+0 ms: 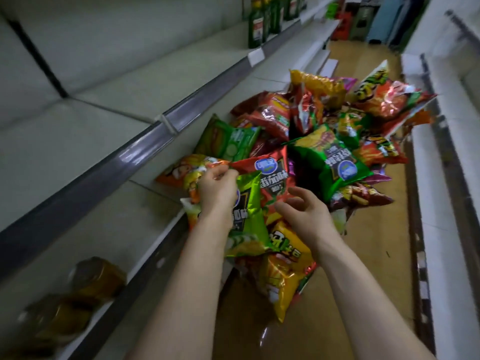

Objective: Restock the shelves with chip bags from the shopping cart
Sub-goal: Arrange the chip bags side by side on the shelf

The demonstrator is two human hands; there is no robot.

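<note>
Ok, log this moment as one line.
phase: picking | left grip: pinches red chip bag corner | right grip: open over chip bag pile

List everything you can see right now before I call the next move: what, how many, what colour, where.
chip bags: a heap, too many to count; red, green, yellow and orange; piled in the aisle beside the left shelving.
bottles: several; dark green; upper shelf, far end.
jars: at least two, blurred; amber; low shelf, near left.
shelves: several tiers; pale grey-white; along the left side.
floor: one; tan; under and beyond the heap.
left hand: one; bare; grip on a bag edge at the heap's near left.
right hand: one; bare; fingers loosely spread above the heap, holding nothing.
</note>
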